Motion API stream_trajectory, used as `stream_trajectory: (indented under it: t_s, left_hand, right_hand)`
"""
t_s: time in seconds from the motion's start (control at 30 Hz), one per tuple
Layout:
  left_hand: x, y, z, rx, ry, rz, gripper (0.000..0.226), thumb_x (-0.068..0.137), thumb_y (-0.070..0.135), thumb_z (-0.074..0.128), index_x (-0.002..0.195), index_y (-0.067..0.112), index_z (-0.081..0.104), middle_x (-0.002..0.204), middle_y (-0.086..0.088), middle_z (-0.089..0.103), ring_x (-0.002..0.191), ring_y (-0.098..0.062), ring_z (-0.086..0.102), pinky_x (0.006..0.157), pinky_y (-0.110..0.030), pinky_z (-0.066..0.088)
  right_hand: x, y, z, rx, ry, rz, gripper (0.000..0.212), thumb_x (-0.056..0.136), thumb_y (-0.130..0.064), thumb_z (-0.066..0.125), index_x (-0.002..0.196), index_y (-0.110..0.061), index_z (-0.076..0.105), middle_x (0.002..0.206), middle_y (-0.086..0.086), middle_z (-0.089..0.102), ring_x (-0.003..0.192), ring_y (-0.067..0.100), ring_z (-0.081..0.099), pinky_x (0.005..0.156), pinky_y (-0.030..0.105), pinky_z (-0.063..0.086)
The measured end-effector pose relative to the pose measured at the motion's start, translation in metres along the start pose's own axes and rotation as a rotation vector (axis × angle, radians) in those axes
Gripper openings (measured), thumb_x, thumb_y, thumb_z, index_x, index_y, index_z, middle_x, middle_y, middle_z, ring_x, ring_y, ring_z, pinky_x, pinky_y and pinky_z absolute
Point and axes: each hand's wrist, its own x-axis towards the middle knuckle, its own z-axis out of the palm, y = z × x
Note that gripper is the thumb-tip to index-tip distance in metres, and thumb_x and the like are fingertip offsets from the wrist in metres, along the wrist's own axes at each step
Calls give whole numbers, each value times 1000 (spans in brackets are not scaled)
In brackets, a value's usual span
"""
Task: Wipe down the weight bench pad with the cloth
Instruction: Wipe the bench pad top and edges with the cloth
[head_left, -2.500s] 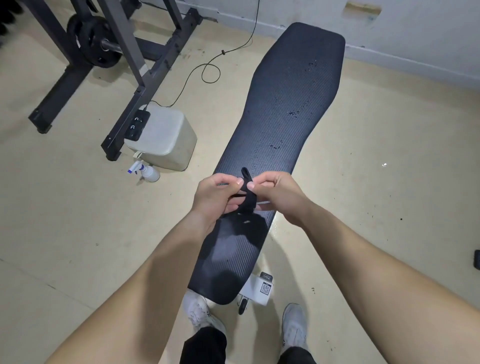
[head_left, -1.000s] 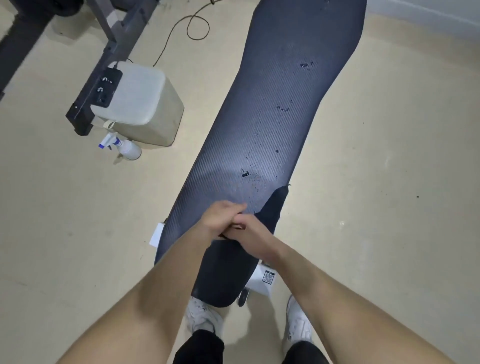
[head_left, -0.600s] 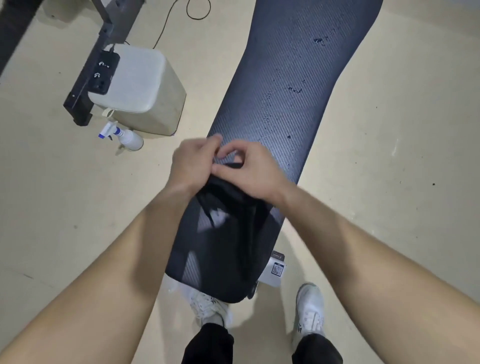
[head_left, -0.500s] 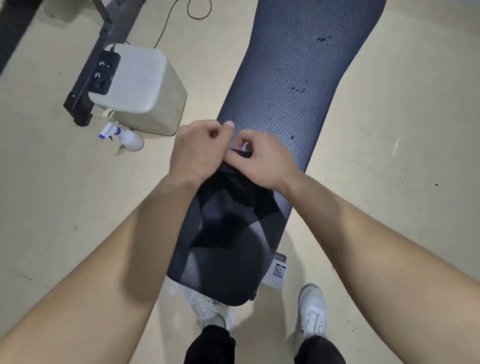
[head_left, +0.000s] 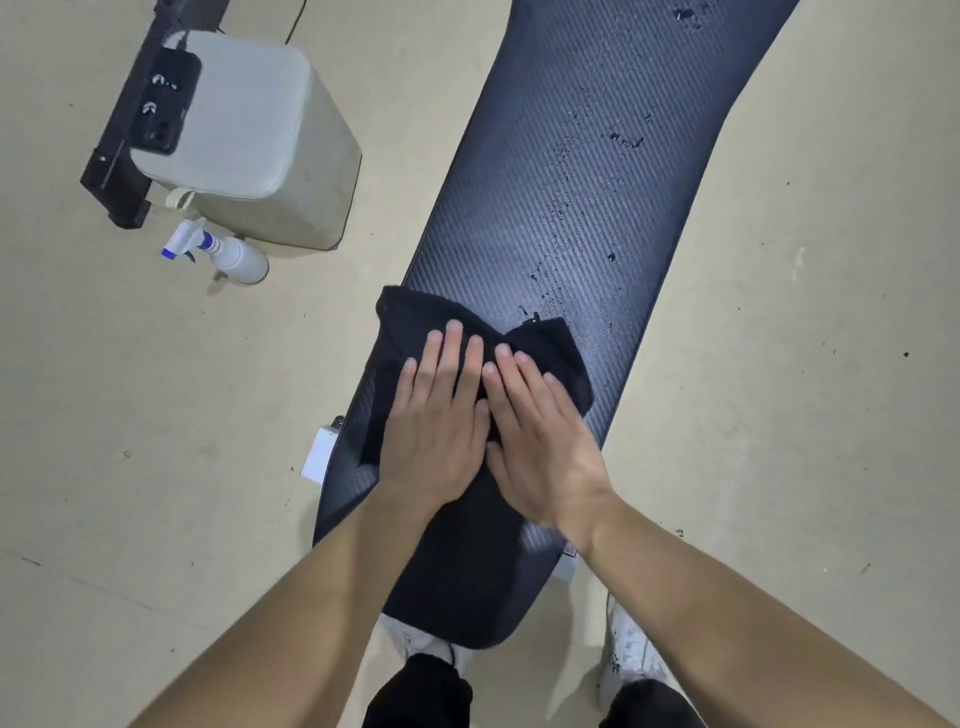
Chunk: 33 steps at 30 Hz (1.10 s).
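The long dark bench pad (head_left: 561, 176), with a woven texture, runs from near my feet up to the top right, and droplets dot its upper part. A black cloth (head_left: 410, 325) lies spread across the pad's near third. My left hand (head_left: 436, 415) and my right hand (head_left: 540, 436) lie flat on the cloth side by side, fingers straight and pointing up the pad, pressing it down. The hands hide the middle of the cloth.
A pale grey box (head_left: 260, 150) with a black phone (head_left: 161, 104) on top stands on the floor to the left, against a black rack foot (head_left: 124, 156). A white spray bottle (head_left: 223, 254) lies beside it. Beige floor surrounds the bench; my shoes (head_left: 628, 654) are at its near end.
The cloth, pinched and held up by both hands before, now lies spread on the pad. Both hands have flattened onto it.
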Motion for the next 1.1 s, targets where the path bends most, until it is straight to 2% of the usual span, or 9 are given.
stream_trajectory:
  t_s: [0.13, 0.23, 0.37, 0.53, 0.67, 0.77, 0.83, 0.93, 1.1]
  left_hand:
    - [75, 0, -6, 48, 42, 61, 62, 103, 36, 18, 159, 10, 7, 167, -13, 3, 154, -29, 5, 123, -48, 16]
    - [139, 7, -15, 25, 76, 90, 62, 103, 37, 17, 159, 12, 9, 167, -11, 6, 154, -28, 7, 123, -47, 16]
    - [164, 13, -25, 9, 92, 79, 61, 103, 36, 18, 158, 12, 10, 167, -10, 7, 154, -28, 8, 123, -48, 15]
    - [109, 8, -14, -18, 60, 49, 61, 103, 37, 15, 159, 14, 5, 168, -8, 1, 154, -26, 3, 124, -47, 14]
    - [4, 10, 9, -11, 6, -36, 62, 105, 34, 22, 159, 12, 0, 167, -10, -6, 154, -28, -3, 123, -48, 13]
    - [-78, 16, 25, -55, -34, -131, 60, 104, 33, 15, 159, 12, 0, 167, -10, -6, 154, -28, -3, 122, -51, 19]
    - [-113, 22, 34, -33, -97, -150, 61, 103, 34, 10, 158, 9, 0, 166, -14, -6, 154, -31, -4, 120, -53, 23]
    - [-113, 29, 36, -14, -135, -177, 64, 103, 37, 13, 158, 7, 2, 166, -15, -8, 153, -32, -4, 119, -54, 22]
    - [-33, 36, 17, -35, -50, -118, 63, 104, 38, 21, 159, 13, 5, 167, -10, -3, 154, -28, 1, 122, -50, 16]
  right_hand:
    - [45, 45, -23, 7, 58, 68, 77, 96, -45, 22, 160, -7, 0, 169, 13, -6, 156, 29, -2, 125, 46, 8]
    - [83, 85, -43, 1, 82, 119, 76, 97, -46, 16, 160, -8, -2, 169, 11, -10, 156, 28, -7, 126, 46, 6]
    - [96, 99, -57, 121, 99, 160, 72, 101, -41, 27, 161, -12, -2, 169, 7, -11, 156, 24, -10, 126, 43, -1]
    - [58, 61, -36, 69, 66, 166, 73, 100, -46, 23, 161, -15, -3, 169, 8, -13, 156, 28, -11, 125, 48, -1]
    - [-4, 12, -4, 69, -15, 49, 77, 96, -50, 20, 162, -16, 0, 169, 10, -11, 155, 34, -7, 124, 56, 2]
    - [-56, -23, 22, 58, -122, -83, 75, 97, -51, 17, 162, -17, 0, 168, 10, -14, 155, 35, -11, 122, 58, -2]
    - [-80, -33, 34, 75, -154, -132, 72, 99, -49, 23, 162, -18, 8, 169, 9, -7, 156, 35, -4, 122, 58, -1]
    - [-82, -22, 37, 83, -131, -157, 67, 101, -47, 25, 162, -21, 11, 169, 5, -4, 155, 32, 4, 123, 54, 1]
    - [-34, 26, 13, 22, -49, -89, 68, 100, -46, 9, 161, -18, -4, 167, 4, -17, 156, 27, -9, 125, 48, -1]
